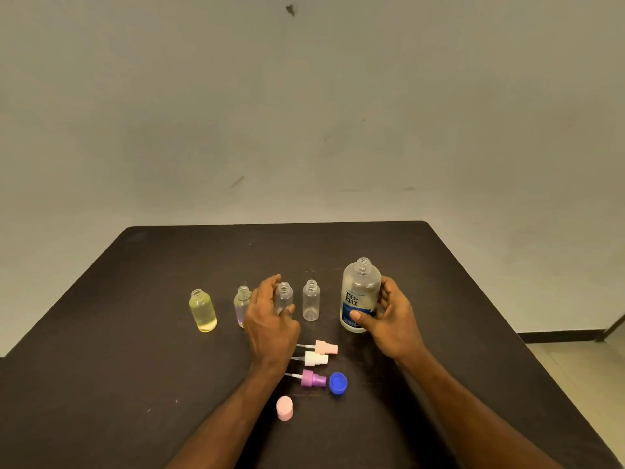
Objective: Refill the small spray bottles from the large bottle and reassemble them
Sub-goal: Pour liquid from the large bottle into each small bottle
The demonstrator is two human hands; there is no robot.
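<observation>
On the dark table [135, 333], right hand [389, 319] grips the large bottle [360, 296]; left hand [270, 316] cups a small uncapped bottle [284, 296].

Head-worn view, downward over table [169, 299]
</observation>
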